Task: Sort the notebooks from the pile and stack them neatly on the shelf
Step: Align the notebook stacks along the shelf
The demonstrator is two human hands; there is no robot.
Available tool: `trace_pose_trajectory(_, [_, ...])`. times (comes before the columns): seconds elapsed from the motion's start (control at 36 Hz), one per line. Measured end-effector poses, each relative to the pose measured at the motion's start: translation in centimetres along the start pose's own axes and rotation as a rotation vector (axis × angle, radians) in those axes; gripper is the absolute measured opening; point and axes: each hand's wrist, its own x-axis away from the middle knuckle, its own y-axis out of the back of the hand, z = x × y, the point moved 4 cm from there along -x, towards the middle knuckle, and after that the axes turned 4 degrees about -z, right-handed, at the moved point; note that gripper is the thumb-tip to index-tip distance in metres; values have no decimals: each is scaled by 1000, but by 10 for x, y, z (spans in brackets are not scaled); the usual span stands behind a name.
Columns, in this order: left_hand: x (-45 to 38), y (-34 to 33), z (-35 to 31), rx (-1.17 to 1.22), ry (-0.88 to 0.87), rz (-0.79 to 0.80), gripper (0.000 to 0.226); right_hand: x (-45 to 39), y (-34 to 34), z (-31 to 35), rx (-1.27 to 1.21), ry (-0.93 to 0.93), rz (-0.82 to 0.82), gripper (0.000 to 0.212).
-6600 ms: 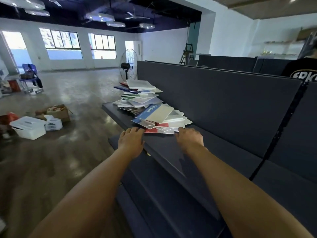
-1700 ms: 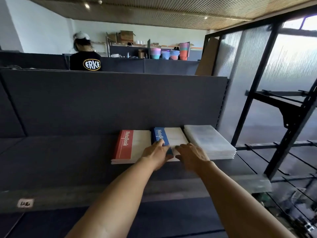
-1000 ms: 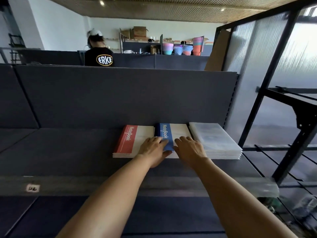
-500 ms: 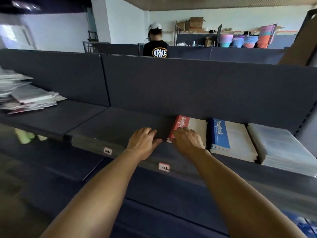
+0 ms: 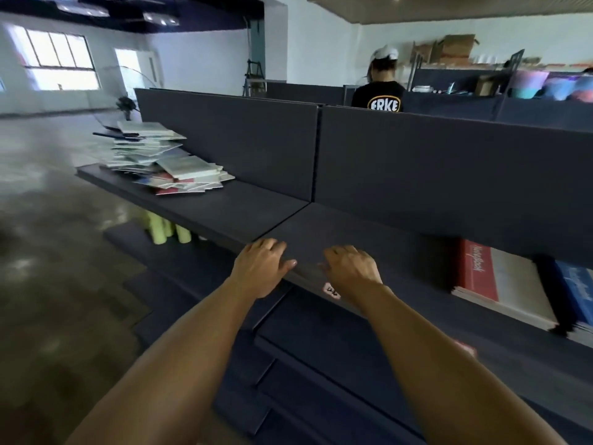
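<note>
Left hand: my left hand (image 5: pixel 261 268) rests on the front edge of the dark grey felt-covered shelf (image 5: pixel 224 216), fingers (image 5: pixel 272 248) loosely curled, holding nothing.
Right hand: my right hand (image 5: pixel 351 268) hovers over the same edge, fingers bent and empty.
Pile: the messy heap of white, blue and red notebooks (image 5: pixel 160 162) lies well apart to my left, at the shelf's far end.
Sorted stacks: the red-spined notebook stack (image 5: pixel 494 281) and the blue-spined notebook stack (image 5: pixel 577 297) lie flat side by side at my right.
Step in hand: going back for more; I judge it best to lift only a few, same colour, squared by both hands.
Change: half a second ago my right fingers touched the red stack; now both hands are clear of it and the view has swung towards the pile.
</note>
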Motion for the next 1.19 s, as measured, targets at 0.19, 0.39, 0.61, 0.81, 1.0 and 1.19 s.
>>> trace_pose_trajectory(0.19, [12,-2,85,-6,92,39,58,-46,-9,65,-6,45,19,44])
trace_pose_trajectory(0.39, [3,-9,143,1,172,54,60,-93,-20,113,-13,109,13,42])
trace_pose_trajectory(0.61, [-35,-17,198,-14,230,42,62,-170,-29,138,-16,151,8,45])
trace_pose_trajectory(0.81, [-80,-12,248,-72,274,45,61,-247,-31,153,-1,185,-9,45])
trace_pose_trajectory(1.0, [-112,-12,297,-103,338,48,61,-309,-34,175,-4,208,-12,45])
trace_pose_trajectory(1.19, [-140,-22,350,-103,362,8,57,-365,-46,207,-10,221,-6,45])
